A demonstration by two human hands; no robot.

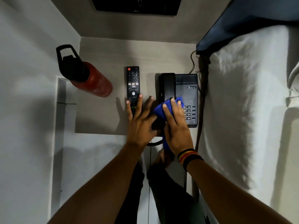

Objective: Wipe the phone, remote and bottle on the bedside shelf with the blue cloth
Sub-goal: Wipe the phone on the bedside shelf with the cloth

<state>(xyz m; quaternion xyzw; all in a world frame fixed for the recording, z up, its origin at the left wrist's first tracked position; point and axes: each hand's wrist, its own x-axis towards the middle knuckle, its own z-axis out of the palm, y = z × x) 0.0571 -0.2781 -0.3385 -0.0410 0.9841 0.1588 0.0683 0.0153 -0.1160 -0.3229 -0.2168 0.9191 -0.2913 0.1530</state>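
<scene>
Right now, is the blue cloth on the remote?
No, the right hand presses the blue cloth on the phone; the remote lies uncovered beside it.

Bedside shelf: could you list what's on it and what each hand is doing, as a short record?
shelf: pale, beside a white bed
bottle: red with black lid, upright at left, untouched
remote: black, lying flat in the middle
phone: black desk phone at right, handset on cradle
blue cloth: pressed on the handset's near end
right hand: holds the cloth to the phone
left hand: fingers spread, over the remote's near end and beside the phone
</scene>
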